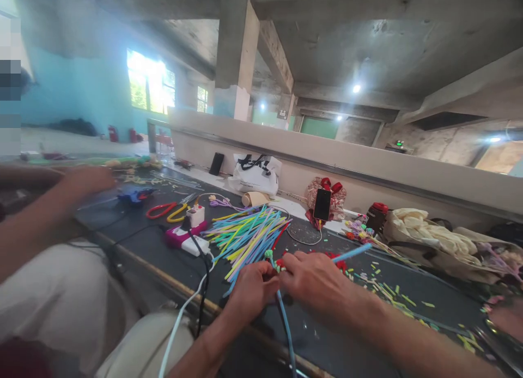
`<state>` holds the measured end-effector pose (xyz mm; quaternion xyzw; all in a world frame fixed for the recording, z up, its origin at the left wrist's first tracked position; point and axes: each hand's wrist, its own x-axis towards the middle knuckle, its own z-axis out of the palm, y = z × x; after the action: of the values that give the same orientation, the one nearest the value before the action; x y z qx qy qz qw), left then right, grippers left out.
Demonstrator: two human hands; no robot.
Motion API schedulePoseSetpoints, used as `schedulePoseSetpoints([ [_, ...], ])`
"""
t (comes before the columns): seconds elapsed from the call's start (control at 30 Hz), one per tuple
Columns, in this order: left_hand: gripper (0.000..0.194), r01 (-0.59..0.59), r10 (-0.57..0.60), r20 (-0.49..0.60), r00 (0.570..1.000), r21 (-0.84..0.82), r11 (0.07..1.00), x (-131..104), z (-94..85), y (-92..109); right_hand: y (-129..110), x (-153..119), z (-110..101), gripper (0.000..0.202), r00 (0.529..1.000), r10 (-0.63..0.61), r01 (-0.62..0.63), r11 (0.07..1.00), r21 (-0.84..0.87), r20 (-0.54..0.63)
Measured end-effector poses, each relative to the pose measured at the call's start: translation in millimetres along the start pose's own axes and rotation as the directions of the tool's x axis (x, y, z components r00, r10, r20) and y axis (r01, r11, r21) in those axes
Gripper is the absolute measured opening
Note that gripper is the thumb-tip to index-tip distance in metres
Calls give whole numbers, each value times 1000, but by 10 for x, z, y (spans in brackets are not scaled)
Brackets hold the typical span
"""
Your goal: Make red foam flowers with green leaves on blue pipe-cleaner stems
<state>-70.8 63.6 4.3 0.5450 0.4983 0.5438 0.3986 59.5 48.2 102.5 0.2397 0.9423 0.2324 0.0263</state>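
In front of me my left hand pinches a pipe cleaner piece with a small green curled tip. My right hand is closed against the same piece, its fingertips meeting those of the left; its exact hold is partly hidden. From between the hands a blue pipe cleaner strand hangs down past the table edge. Another light-blue pipe cleaner sticks out beyond my right hand. Just past my hands lies a loose pile of coloured pipe cleaners. Red fuzzy pieces lie behind my right hand.
Left of the pile are a purple-and-white power strip, red-handled scissors and yellow-handled pliers. A phone leans on a patterned bag. Short cut bits scatter to the right. At far left, another person's arm reaches over the table.
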Motion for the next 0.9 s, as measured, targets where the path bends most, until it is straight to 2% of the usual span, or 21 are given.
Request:
schedulePoseSetpoints([
  [0.03, 15, -28, 28, 11, 1000, 44, 999, -10, 3, 13, 35, 33, -36, 14, 999, -40, 41, 997, 68, -18],
  [0.1, 18, -83, 78, 46, 996, 116, 990, -43, 7, 57, 138, 120, -87, 18, 999, -43, 50, 949, 311, -32],
  [0.13, 18, -110, 101, 68, 993, 143, 984, -66, 6, 87, 207, 170, -96, 21, 1000, 10, -2, 882, 471, -15],
  [0.17, 19, -135, 121, 93, 988, 164, 977, -90, 1, 120, 286, 220, -89, 22, 999, 42, -39, 828, 560, 7],
  [0.27, 17, -202, 172, 162, 972, 196, 960, -153, -42, 203, 533, 331, 32, 17, 996, 61, -85, 701, 709, 60],
  [0.37, 19, -230, 201, 179, 963, 163, 959, -177, -107, 211, 679, 341, 260, 9, 992, 64, -127, 533, 837, 110],
  [0.43, 20, -182, 171, 161, 972, 54, 982, -174, -136, 179, 688, 293, 418, 16, 988, 98, -151, 421, 894, 121],
  [0.5, 20, -50, 67, 138, 988, -123, 991, -165, -136, 143, 645, 216, 544, 20, 981, 153, -165, 324, 932, 121],
  [0.6, 22, 125, -89, 124, 988, -318, 940, -158, -81, 119, 541, 81, 651, 21, 959, 258, -180, 219, 959, 121],
  [0.67, 25, 147, -120, 96, 988, -369, 918, -162, -22, 121, 475, 3, 679, 21, 939, 323, -186, 185, 965, 119],
  [0.77, 24, 131, -117, 61, 991, -397, 908, -177, 57, 120, 431, -68, 674, 17, 925, 366, -182, 189, 965, 103],
  [0.9, 22, 112, -103, 43, 994, -359, 927, -161, 77, 83, 523, -68, 594, 18, 953, 285, -179, 249, 952, 105],
])
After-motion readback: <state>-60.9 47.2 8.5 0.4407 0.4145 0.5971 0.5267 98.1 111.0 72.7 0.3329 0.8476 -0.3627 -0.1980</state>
